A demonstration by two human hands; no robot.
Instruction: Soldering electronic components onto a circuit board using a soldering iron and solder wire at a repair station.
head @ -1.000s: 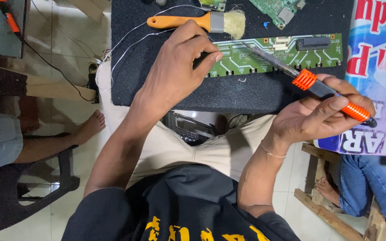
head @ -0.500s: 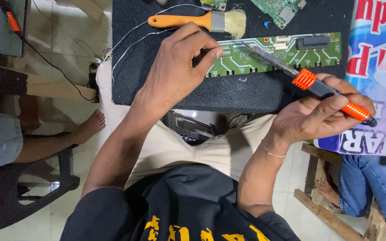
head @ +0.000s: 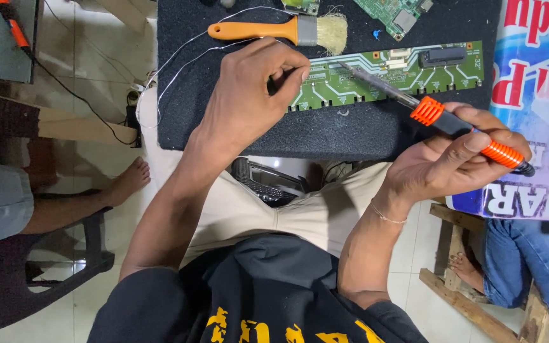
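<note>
My right hand (head: 452, 162) grips a soldering iron (head: 440, 117) with an orange and black handle, its metal tip resting on a long green circuit board (head: 389, 76). The board lies on a black mat (head: 351, 127). At the board's left end my left hand (head: 249, 95) is curled, pinching a thin silver wire (head: 179, 57) that loops off to the left.
An orange-handled brush (head: 281, 28) lies above the board. Another green board (head: 395, 9) sits at the top edge. A printed banner (head: 535, 82) covers the right. Another person's bare foot (head: 128, 181) is at left, and a leg in jeans (head: 528, 260) at right.
</note>
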